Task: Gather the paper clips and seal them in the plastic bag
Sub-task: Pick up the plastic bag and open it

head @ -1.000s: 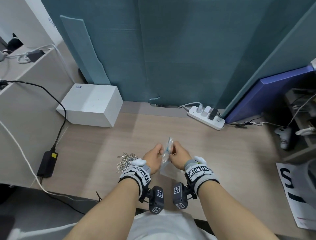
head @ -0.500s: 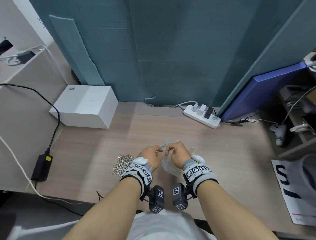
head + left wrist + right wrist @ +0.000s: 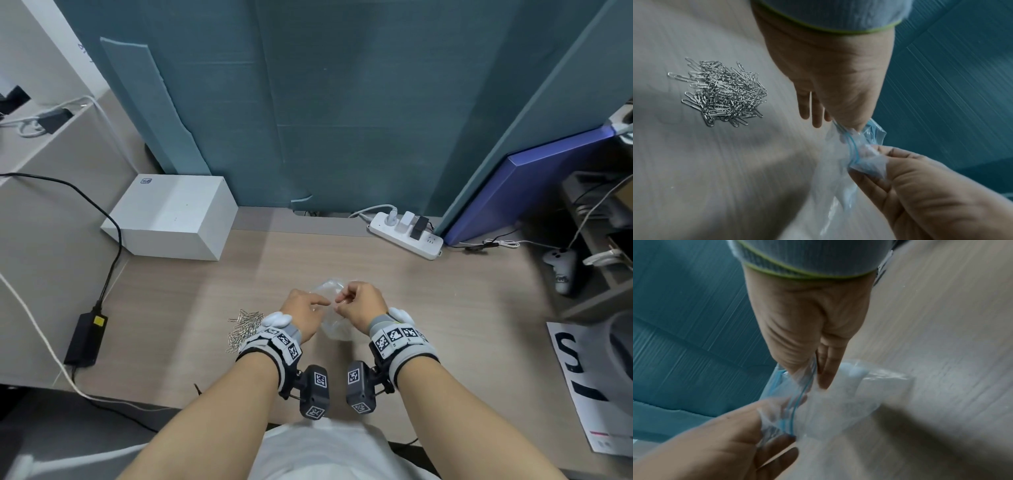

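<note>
The desk (image 3: 428, 308) is carrying everything: a white box (image 3: 174, 216) and a power strip (image 3: 406, 236) are sitting at its far edge, well apart from the work. Near the front edge, the plastic bag (image 3: 334, 329) is hanging between both hands, its lower part resting on the wood. The paper clips (image 3: 721, 92) are lying in one loose heap on the desk just to the left of the left wrist, none in the bag yet.

The left hand (image 3: 303, 308) is pinching one lip of the bag's mouth between thumb and forefinger, its other fingers hanging relaxed. The right hand (image 3: 361, 303) is pinching the opposite lip, fingers curled around the crumpled film. The blue zip strip (image 3: 854, 144) is running between the two grips.

The step looks like opening the mouth. To do it well, each hand should be gripping only one layer, close to the strip, and pulling gently apart so the thin film is not tearing. Keeping the opening wide and low beside the heap should make scooping easier.
</note>
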A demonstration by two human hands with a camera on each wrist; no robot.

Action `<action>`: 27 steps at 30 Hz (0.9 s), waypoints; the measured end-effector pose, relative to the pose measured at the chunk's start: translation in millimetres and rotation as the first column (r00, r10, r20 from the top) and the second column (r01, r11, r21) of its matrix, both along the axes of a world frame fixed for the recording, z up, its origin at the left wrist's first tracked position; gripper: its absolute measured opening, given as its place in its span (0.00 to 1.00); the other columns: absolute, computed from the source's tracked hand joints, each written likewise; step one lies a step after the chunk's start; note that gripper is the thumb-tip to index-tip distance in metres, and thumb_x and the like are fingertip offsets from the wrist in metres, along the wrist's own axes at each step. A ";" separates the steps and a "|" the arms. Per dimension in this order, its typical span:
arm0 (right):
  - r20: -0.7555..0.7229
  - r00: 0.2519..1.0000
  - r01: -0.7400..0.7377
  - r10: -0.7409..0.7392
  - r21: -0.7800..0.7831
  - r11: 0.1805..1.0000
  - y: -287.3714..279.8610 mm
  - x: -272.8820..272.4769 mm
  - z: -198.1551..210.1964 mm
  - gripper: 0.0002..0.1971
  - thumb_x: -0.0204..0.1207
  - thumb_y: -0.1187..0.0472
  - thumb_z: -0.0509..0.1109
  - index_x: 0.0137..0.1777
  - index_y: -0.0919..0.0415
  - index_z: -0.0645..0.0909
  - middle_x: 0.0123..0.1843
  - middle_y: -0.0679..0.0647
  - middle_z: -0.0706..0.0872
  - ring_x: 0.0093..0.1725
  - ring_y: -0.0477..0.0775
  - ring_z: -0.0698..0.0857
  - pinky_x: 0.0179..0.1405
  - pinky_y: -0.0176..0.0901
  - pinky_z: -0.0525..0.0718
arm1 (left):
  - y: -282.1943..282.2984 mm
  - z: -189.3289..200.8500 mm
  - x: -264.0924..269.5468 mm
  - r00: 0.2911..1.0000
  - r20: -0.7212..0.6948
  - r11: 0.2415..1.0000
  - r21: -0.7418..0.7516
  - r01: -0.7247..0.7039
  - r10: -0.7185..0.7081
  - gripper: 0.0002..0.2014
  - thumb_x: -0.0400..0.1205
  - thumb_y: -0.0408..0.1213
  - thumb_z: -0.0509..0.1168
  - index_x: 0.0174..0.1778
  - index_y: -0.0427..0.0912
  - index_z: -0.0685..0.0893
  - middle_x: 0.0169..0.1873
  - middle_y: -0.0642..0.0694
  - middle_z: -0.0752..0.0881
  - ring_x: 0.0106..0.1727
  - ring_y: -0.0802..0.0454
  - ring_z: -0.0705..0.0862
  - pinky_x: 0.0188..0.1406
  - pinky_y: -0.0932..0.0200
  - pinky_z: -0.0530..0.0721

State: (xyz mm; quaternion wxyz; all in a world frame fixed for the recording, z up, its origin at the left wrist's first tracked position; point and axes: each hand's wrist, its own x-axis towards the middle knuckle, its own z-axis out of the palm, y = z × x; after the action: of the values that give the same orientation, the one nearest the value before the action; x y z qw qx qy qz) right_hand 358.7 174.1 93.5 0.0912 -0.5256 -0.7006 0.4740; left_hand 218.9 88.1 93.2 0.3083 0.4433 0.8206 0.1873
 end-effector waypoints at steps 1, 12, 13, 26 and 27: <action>-0.013 0.999 -0.041 0.041 0.028 0.999 0.0 -0.9 0.7 0.10 0.69 0.67 0.78 0.34 0.52 0.86 0.32 0.45 0.85 0.33 0.46 0.84 0.41 0.42 0.84 | 0.5 1.0 0.8 1.000 0.020 1.000 -0.010 0.014 -0.014 0.13 0.80 0.41 0.68 0.57 0.59 0.91 0.61 0.54 0.86 0.55 0.54 0.86 0.53 0.62 0.81; 0.317 0.942 -0.153 0.109 0.117 0.981 0.0 -10.1 5.7 0.09 0.77 0.62 0.70 0.53 0.55 0.91 0.62 0.52 0.85 0.55 0.58 0.88 0.55 0.47 0.87 | 7.5 9.9 -1.4 0.967 -0.235 0.968 -0.203 -0.146 0.097 0.18 0.79 0.55 0.70 0.34 0.44 0.88 0.34 0.46 0.89 0.35 0.45 0.86 0.36 0.59 0.81; 0.324 0.940 -0.152 0.103 0.129 0.980 -3.0 -10.3 4.8 0.10 0.76 0.57 0.73 0.55 0.56 0.91 0.61 0.52 0.87 0.55 0.58 0.88 0.54 0.46 0.86 | 8.5 7.9 -0.7 0.964 -0.248 0.966 -0.213 -0.148 0.093 0.18 0.78 0.56 0.71 0.34 0.44 0.88 0.35 0.47 0.89 0.35 0.45 0.86 0.37 0.58 0.84; 0.256 0.953 -0.209 0.161 0.173 0.962 -3.7 -12.7 11.8 0.10 0.78 0.65 0.70 0.43 0.54 0.92 0.57 0.51 0.79 0.49 0.56 0.84 0.47 0.43 0.81 | 5.3 8.1 3.7 0.969 -0.212 0.972 -0.170 -0.164 0.127 0.15 0.76 0.50 0.63 0.41 0.43 0.91 0.42 0.42 0.91 0.38 0.40 0.88 0.35 0.59 0.83; 0.278 0.950 -0.202 0.144 0.195 0.960 -3.3 -12.7 12.0 0.07 0.78 0.63 0.71 0.45 0.54 0.92 0.57 0.52 0.82 0.50 0.57 0.86 0.48 0.45 0.84 | 5.4 10.4 4.6 0.963 -0.240 0.968 -0.186 -0.168 0.121 0.19 0.74 0.56 0.64 0.40 0.43 0.89 0.40 0.43 0.89 0.37 0.41 0.88 0.34 0.59 0.84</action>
State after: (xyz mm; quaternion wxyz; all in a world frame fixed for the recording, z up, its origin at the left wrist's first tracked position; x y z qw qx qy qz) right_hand 346.1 170.8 105.5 0.0138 -0.5063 -0.7983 0.3260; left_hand 223.5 93.5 103.6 0.2422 0.3664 0.8955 0.0719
